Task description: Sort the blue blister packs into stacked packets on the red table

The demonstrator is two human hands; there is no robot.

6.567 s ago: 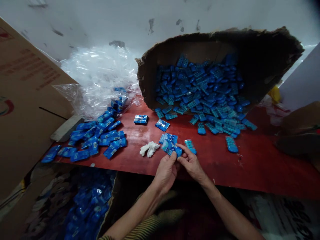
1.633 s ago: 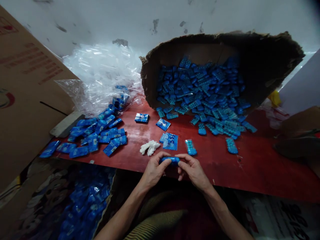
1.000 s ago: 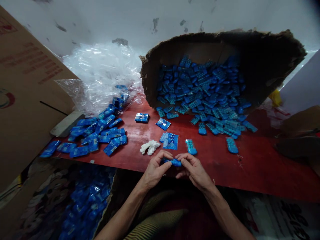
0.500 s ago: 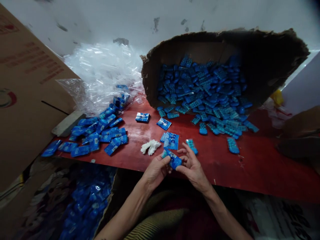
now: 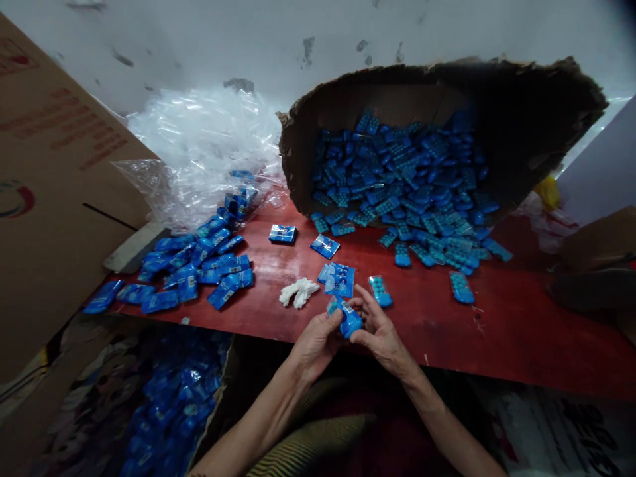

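A small blue packet (image 5: 350, 322), with a barcode label and a clear film end, is held between both hands over the table's front edge. My left hand (image 5: 318, 341) pinches its left end, thumb on top. On the other side, my right hand (image 5: 381, 336) has its thumb and fingers closed around the right end; some fingertips are hidden behind the packet. Just beyond lie flat printed blue cards (image 5: 340, 279). A blue packet with turquoise bumps under clear film (image 5: 379, 291) rests close to the right fingers. White crumpled cloth-like pieces (image 5: 299, 292) lie to the left.
A torn-edged carton (image 5: 293, 165) on its side spills bumpy blue packets (image 5: 397, 172) onto the red table (image 5: 422, 331). Clear plastic sleeves (image 5: 209, 139) are heaped at back left, finished-looking blue packets (image 5: 186, 281) before them. Below left, a box holds more blue packets (image 5: 169, 397).
The packet has turned a little in my hands, and its clear film end shows more at the left. Both hands stay in nearly the same place.
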